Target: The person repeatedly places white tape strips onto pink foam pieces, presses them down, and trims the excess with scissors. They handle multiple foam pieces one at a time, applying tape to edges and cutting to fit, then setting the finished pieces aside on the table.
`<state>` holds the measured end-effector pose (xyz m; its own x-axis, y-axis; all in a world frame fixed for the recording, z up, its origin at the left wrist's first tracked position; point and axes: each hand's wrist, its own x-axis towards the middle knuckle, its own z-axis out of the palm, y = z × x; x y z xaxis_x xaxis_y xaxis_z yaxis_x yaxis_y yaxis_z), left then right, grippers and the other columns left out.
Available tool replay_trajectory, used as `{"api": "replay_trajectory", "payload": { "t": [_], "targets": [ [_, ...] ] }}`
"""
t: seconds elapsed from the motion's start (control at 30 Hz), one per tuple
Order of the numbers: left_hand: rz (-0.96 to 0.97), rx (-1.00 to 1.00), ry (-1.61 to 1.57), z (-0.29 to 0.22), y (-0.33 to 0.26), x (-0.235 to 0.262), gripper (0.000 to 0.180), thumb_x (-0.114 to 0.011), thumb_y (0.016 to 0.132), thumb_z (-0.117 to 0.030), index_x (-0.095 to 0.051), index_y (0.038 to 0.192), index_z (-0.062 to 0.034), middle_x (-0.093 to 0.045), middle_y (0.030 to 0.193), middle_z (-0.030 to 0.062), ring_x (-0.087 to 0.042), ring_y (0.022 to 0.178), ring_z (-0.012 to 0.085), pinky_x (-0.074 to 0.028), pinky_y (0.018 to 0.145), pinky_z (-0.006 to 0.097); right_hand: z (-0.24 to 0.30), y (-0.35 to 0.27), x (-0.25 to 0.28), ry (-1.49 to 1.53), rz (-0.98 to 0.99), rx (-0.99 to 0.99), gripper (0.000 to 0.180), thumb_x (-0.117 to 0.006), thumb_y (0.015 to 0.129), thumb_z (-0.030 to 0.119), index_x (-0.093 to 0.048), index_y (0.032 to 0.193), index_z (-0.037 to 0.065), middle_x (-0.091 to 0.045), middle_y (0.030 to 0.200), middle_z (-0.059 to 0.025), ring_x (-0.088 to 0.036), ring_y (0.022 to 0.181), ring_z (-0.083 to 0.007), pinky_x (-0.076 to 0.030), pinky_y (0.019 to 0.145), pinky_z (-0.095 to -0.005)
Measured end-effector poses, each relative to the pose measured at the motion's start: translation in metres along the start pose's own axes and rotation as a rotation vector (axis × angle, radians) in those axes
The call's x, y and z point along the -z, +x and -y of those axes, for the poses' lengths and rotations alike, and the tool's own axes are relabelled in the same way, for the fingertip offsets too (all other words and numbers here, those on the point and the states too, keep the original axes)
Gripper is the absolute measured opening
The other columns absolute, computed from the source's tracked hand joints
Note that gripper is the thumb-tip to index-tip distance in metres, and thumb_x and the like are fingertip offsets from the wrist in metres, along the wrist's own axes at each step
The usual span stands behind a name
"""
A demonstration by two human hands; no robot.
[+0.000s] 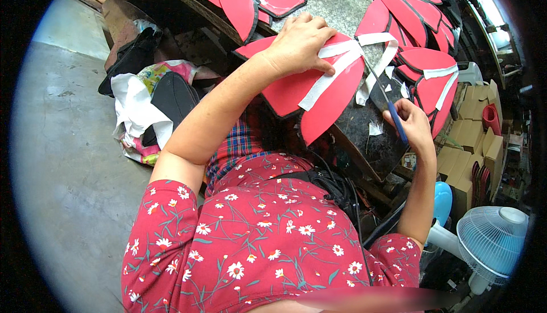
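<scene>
My left hand (pixel 302 42) holds a red, petal-shaped panel (pixel 285 93) with dark edges, the thumb on its face beside a white tape strip (pixel 330 79). Its fingers bend over the panel's far side. A second length of white tape (pixel 388 48) curls off the panel's right end. My right hand (pixel 415 122) is closed round the blue handles of a pair of scissors (pixel 397 124). Their thin blades slant up and left to the panel's tip, where the tape strips meet. Whether the blades are apart there is too small to tell.
More red panels with black edges lie at the back (pixel 236 5) and right (pixel 404 11) of the worktable (pixel 342 2). White scraps (pixel 375 128) lie near my right hand. Cardboard boxes (pixel 470 113) and a fan (pixel 493 239) stand at right; cloth and a bag (pixel 137 108) at left.
</scene>
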<state>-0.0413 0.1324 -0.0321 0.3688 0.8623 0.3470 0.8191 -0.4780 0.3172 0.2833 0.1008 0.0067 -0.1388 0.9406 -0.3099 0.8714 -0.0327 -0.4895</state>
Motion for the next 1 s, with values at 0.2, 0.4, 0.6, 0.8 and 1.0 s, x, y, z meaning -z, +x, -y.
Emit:
{"api": "replay_trajectory", "payload": {
  "t": [0.2, 0.4, 0.6, 0.8, 1.0],
  "targets": [
    [0.016, -0.003, -0.005, 0.003, 0.002, -0.003, 0.078, -0.084, 0.063, -0.053, -0.065, 0.125, -0.0101, -0.06, 0.122, 0.0096, -0.052, 0.119, 0.0315, -0.039, 0.101, 0.049, 0.007, 0.027, -0.008, -0.002, -0.027, 0.092, 0.048, -0.08, 0.077, 0.049, -0.066, 0.079, 0.003, -0.059, 0.065, -0.003, -0.053, 0.061, -0.0122, -0.041, 0.058, -0.0313],
    [-0.023, 0.047, 0.005, 0.001, 0.002, -0.002, 0.076, -0.085, 0.065, -0.044, -0.062, 0.127, -0.0082, -0.058, 0.125, 0.0117, -0.052, 0.119, 0.0344, -0.042, 0.102, 0.047, 0.01, 0.015, -0.012, -0.071, -0.133, 0.137, 0.042, -0.083, 0.078, 0.041, -0.067, 0.083, 0.003, -0.06, 0.064, -0.006, -0.056, 0.058, -0.0186, -0.044, 0.057, -0.0341],
    [0.01, 0.043, -0.405, -0.009, -0.013, 0.027, 0.054, -0.082, 0.077, -0.023, -0.06, 0.122, -0.0018, -0.064, 0.112, 0.015, -0.063, 0.102, 0.0254, -0.05, 0.091, 0.034, 0.006, -0.018, -0.02, -0.196, -0.331, 0.24, 0.037, -0.084, 0.075, 0.025, -0.069, 0.101, 0.003, -0.067, 0.091, -0.0127, -0.067, 0.077, -0.0278, -0.053, 0.07, -0.0383],
    [-0.031, 0.012, -0.977, -0.051, -0.017, 0.064, 0.031, -0.071, 0.091, -0.014, -0.061, 0.116, 0.0008, -0.067, 0.092, 0.0095, -0.061, 0.086, 0.0105, -0.05, 0.076, 0.027, 0.045, -0.046, -0.024, 0.558, -0.079, 0.609, 0.056, -0.08, 0.084, 0.018, -0.057, 0.132, 0.002, -0.068, 0.117, -0.0097, -0.064, 0.107, -0.0187, -0.05, 0.093, -0.0353],
    [-0.354, 0.072, -1.033, -0.059, 0.002, 0.063, 0.025, -0.054, 0.104, -0.017, -0.063, 0.122, -0.0014, -0.067, 0.099, 0.0038, -0.06, 0.09, 0.0089, -0.05, 0.08, 0.026, 0.032, -0.038, 0.0, 0.979, -0.4, 0.576, 0.048, -0.068, 0.087, -0.003, -0.053, 0.131, 0.002, -0.063, 0.122, -0.01, -0.061, 0.111, -0.017, -0.05, 0.098, -0.035]
  ]
}}
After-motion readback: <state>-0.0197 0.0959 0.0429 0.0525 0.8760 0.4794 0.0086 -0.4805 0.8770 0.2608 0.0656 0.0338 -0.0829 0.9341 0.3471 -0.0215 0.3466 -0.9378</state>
